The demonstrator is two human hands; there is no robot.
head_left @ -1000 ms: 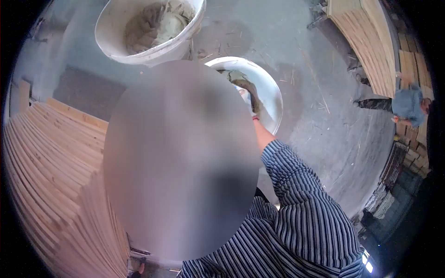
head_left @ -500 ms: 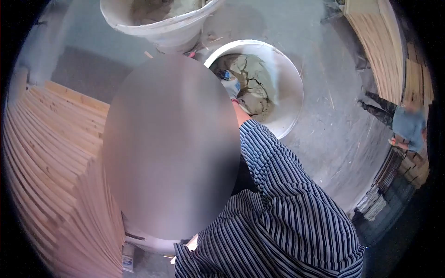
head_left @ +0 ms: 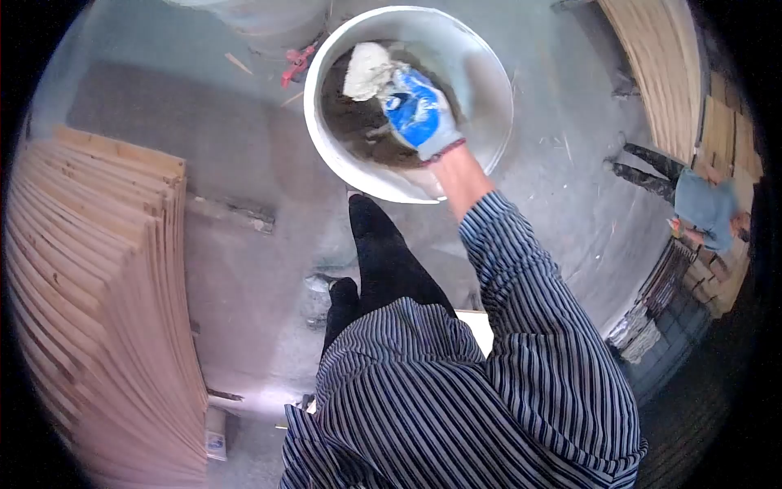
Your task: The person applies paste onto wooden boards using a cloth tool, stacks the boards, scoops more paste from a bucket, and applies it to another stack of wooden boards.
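Observation:
My right hand, in a white and blue glove, is closed inside a white bucket. From its fingers juts what looks like a small flat tool, thickly coated in pale paste; the glove hides its handle. Below it, darker grey-brown paste lines the bottom of the bucket. Only the striped left sleeve shows at the lower edge, and my left hand is out of sight.
Stacked wooden boards fill the left side. A second large bucket stands at the top, with a red object beside it. More boards and a person in a blue-grey shirt are at the right.
The view has shifted, and the bucket appears higher in it. My right hand, partly covered by a blurred patch before, now shows fully with the paste-coated tool. My legs have come into view.

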